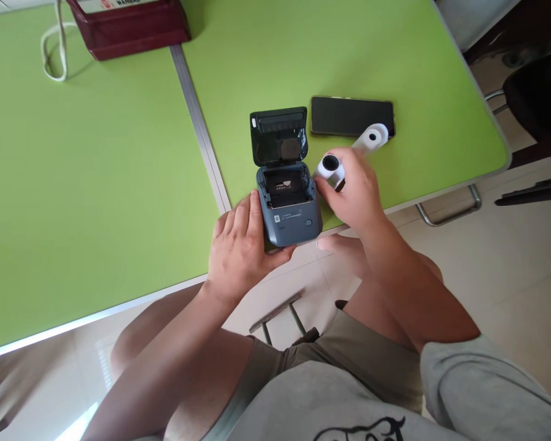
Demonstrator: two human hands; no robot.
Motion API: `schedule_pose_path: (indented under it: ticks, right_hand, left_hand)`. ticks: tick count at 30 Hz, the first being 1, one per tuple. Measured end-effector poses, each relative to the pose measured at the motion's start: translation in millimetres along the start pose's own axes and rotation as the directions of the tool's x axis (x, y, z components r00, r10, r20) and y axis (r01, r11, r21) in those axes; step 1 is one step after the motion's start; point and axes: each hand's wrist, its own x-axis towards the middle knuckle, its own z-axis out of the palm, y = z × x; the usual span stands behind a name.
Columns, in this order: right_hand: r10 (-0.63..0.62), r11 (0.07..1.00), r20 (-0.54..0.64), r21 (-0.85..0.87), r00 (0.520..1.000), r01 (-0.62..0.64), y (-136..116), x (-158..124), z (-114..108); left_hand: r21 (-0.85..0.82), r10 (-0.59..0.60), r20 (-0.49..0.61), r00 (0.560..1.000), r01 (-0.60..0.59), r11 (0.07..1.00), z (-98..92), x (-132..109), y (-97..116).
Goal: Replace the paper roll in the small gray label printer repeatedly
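A small dark blue-grey label printer (294,223) stands at the table's front edge with its black lid (279,138) tipped up. Its paper bay lies exposed, and no roll shows inside. My left hand (239,245) braces the printer, fingers along its left side and thumb under its front edge. Just right of the bay, my right hand (353,187) grips a white paper roll (324,173) with a dark core, fingers closed round it. Behind that hand, a second white roll (362,141) with a smaller dark core lies by the phone, its far side partly hidden.
A black phone (352,116) lies behind the rolls on the green table (119,184). A dark red box (138,30) and a white cord (63,49) are at the back left. A metal strip (197,122) crosses the tabletop. A dark chair (539,92) stands at right.
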Motion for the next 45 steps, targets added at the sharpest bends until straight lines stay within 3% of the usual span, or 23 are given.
schedule_pose_path:
  ticks: [7, 11, 14, 18, 21, 24, 28, 37, 41, 45]
  right_hand:
    - [-0.062, 0.996, -0.006, 0.061, 0.998, 0.062, 4.7, 0.8, -4.7]
    - [-0.026, 0.978, -0.054, 0.207, 0.998, 0.036, 4.2, -0.5, -9.7]
    - [-0.061, 0.944, -0.111, 0.316, 0.992, 0.093, -9.8, 2.9, -14.1]
    - [-0.193, 0.884, -0.038, 0.427, 0.98, 0.191, -37.2, 11.9, -14.3]
    - [-0.253, 0.905, 0.034, 0.361, 0.967, 0.224, -46.5, 18.4, -8.3]
    - [-0.247, 0.921, 0.107, 0.335, 0.963, 0.199, -45.1, 22.5, -1.8]
    - [-0.245, 0.882, 0.14, 0.443, 0.959, 0.161, -41.5, 24.1, 3.6]
    - [-0.183, 0.858, -0.036, 0.482, 0.983, 0.177, -42.3, 23.3, 8.9]
    - [-0.219, 0.862, -0.022, 0.464, 0.975, 0.204, -40.0, 23.6, 8.7]
    - [-0.176, 0.831, -0.001, 0.535, 0.984, 0.149, -36.8, 23.3, 10.2]
  left_hand:
    - [-0.015, -0.003, 0.012, 1.0, 0.004, 1.0, 0.4, -1.0, -1.7]
    - [-0.048, -0.021, 0.05, 0.999, 0.023, 0.999, -0.6, -1.1, -1.8]
    - [-0.034, -0.014, 0.051, 0.999, 0.015, 0.999, -1.8, -0.8, -1.3]
    - [-0.004, 0.026, 0.024, 0.999, -0.026, 1.0, -3.9, -0.2, -0.6]
    - [-0.007, 0.037, 0.009, 0.999, -0.037, 0.999, -4.9, 0.0, -0.5]
    - [-0.011, 0.031, 0.017, 0.999, -0.031, 0.999, -4.9, -0.2, -0.5]
    - [-0.044, 0.02, 0.034, 0.999, -0.018, 0.999, -4.9, 0.1, -0.2]
    - [-0.005, 0.044, -0.027, 0.999, -0.044, 0.999, -4.2, 1.4, 0.2]
    - [-0.009, 0.043, -0.022, 0.999, -0.043, 0.999, -4.4, 1.3, -0.3]
    - [-0.018, 0.043, -0.003, 0.999, -0.043, 0.999, -5.5, 1.4, -0.8]
